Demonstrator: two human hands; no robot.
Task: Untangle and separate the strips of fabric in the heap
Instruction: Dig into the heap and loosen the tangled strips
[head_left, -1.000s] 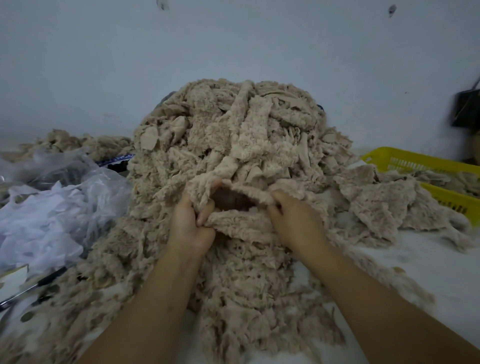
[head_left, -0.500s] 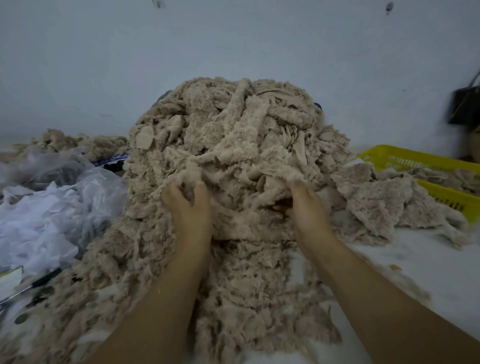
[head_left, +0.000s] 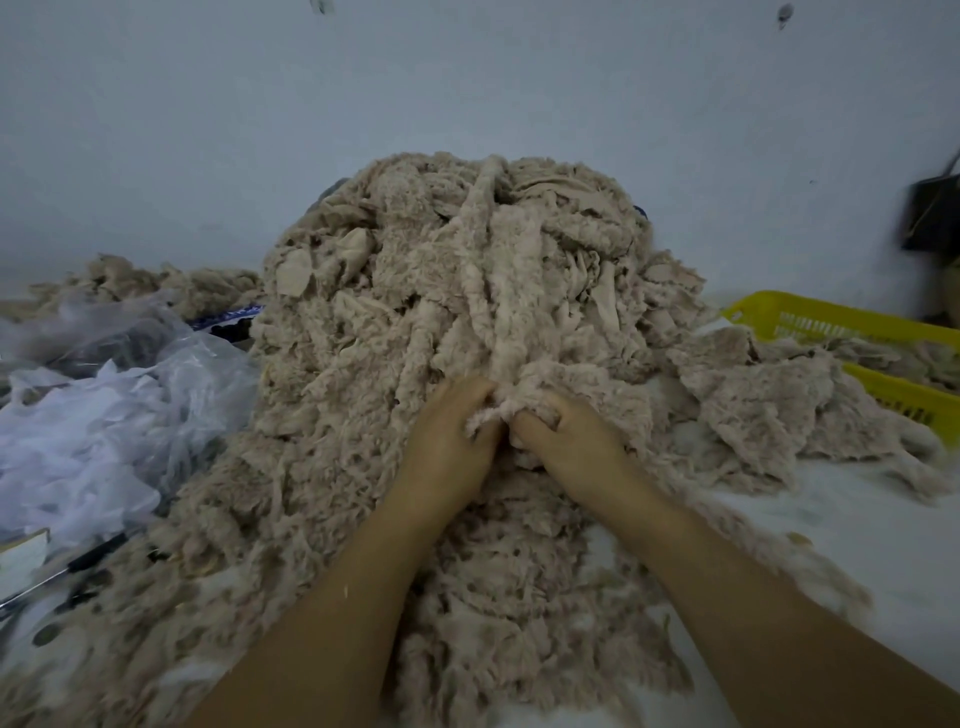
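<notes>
A tall heap of beige fuzzy fabric strips (head_left: 467, 270) rises in the middle of the white table, spreading down toward me. My left hand (head_left: 447, 441) and my right hand (head_left: 571, 436) sit side by side at the heap's lower front. Both grip the same bunched fabric strip (head_left: 519, 364), which runs up the heap's face. Their fingertips are buried in the pile.
A yellow plastic basket (head_left: 810, 322) holding more beige scraps stands at the right. Crumpled clear plastic bags (head_left: 104, 405) lie at the left, with scissors (head_left: 67, 571) near the left edge. A smaller beige pile (head_left: 145, 280) lies at the back left. White table surface (head_left: 857, 530) shows at the right.
My hands, which held a strip stretched apart and then dug in separately, have come together at the centre and now grip one bunched strip.
</notes>
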